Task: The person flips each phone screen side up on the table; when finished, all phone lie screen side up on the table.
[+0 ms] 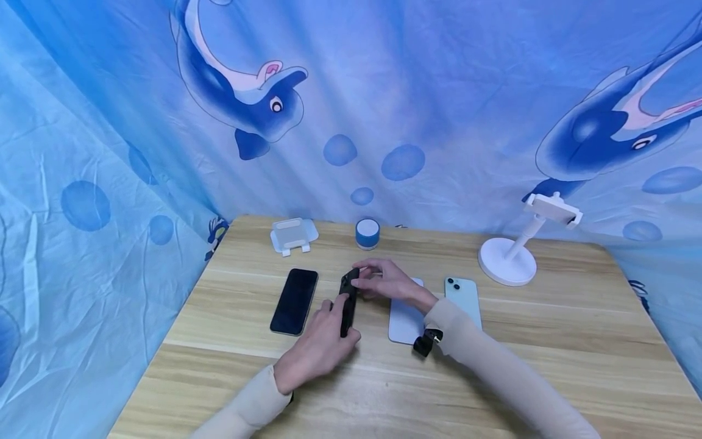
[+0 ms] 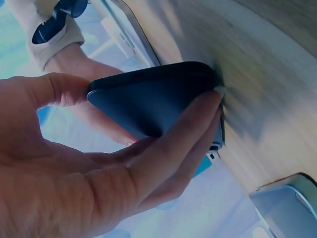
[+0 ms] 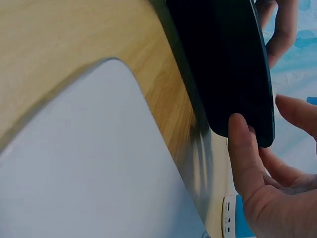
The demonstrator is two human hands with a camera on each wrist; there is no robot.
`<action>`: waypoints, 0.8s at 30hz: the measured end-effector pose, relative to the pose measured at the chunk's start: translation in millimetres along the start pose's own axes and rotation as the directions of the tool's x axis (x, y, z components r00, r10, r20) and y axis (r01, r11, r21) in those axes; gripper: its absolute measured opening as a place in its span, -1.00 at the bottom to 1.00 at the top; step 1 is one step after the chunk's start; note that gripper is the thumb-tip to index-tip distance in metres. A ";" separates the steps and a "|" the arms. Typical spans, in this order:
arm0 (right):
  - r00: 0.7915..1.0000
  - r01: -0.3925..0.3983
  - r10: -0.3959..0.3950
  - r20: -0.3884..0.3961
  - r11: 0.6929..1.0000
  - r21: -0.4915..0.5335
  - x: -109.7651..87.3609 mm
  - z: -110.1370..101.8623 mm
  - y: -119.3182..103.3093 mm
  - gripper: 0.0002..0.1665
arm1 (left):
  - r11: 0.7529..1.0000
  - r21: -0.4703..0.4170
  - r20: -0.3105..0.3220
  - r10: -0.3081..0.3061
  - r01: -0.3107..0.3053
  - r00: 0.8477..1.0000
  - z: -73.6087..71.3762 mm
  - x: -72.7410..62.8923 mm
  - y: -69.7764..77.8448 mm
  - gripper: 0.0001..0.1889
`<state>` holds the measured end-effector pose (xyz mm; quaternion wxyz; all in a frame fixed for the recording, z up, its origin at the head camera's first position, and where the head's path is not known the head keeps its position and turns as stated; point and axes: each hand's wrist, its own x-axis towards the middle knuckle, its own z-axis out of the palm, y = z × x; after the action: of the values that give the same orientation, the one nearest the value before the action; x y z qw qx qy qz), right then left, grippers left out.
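A black phone (image 1: pixel 349 314) stands on its long edge between the two hands, its camera lenses turned to the left. My left hand (image 1: pixel 318 344) grips its near end, thumb at the lower end and fingers along the back (image 2: pixel 148 106). At the far end my right hand (image 1: pixel 386 281) pinches the top, one finger on the dark front face (image 3: pixel 223 64) in the right wrist view. Under the right wrist lies a white tablet-like slab (image 1: pixel 404 326). Another black phone (image 1: pixel 294 302) lies face up left of the left hand.
Beside the right sleeve is a mint-green phone (image 1: pixel 463 296), lenses up. A white round-based phone stand (image 1: pixel 507 259) rises at the back right. Along the back edge are a white folding stand (image 1: pixel 293 235) and a small blue cylinder (image 1: pixel 367 235). A blue dolphin-print curtain (image 1: pixel 450 79) hangs behind.
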<state>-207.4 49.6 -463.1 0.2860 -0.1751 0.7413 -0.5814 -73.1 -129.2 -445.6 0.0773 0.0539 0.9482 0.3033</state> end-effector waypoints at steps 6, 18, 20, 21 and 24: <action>0.999 0.028 -0.030 0.040 0.998 0.048 1.2 1.8 2.1 -0.44 | 0.999 -0.032 0.004 0.028 -0.028 1.000 -6.8 2.1 -6.4 -0.30; 0.999 -0.001 0.000 0.036 1.000 0.013 2.9 6.7 11.5 -0.52 | 0.977 -0.199 -0.028 0.073 -0.077 0.997 -8.3 -1.4 -18.3 -0.30; 1.000 0.003 -0.002 0.031 1.000 -0.015 3.8 7.9 12.9 -0.49 | 0.970 -0.226 -0.042 0.087 -0.094 0.995 -8.1 -1.5 -20.0 -0.30; 1.000 0.004 -0.003 0.021 0.999 -0.039 4.2 8.5 13.0 -0.45 | 0.964 -0.245 -0.048 0.092 -0.101 0.995 -8.3 -1.6 -20.7 -0.30; 1.000 0.008 -0.009 -0.008 0.996 -0.092 4.7 9.6 12.7 -0.32 | 0.950 -0.287 -0.063 0.113 -0.127 0.992 -9.5 -1.2 -22.8 -0.28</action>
<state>-204.1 42.8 -477.9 0.2720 -0.1886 0.7677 -0.5487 -74.9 -153.2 -451.1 0.0443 0.0927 0.8899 0.4445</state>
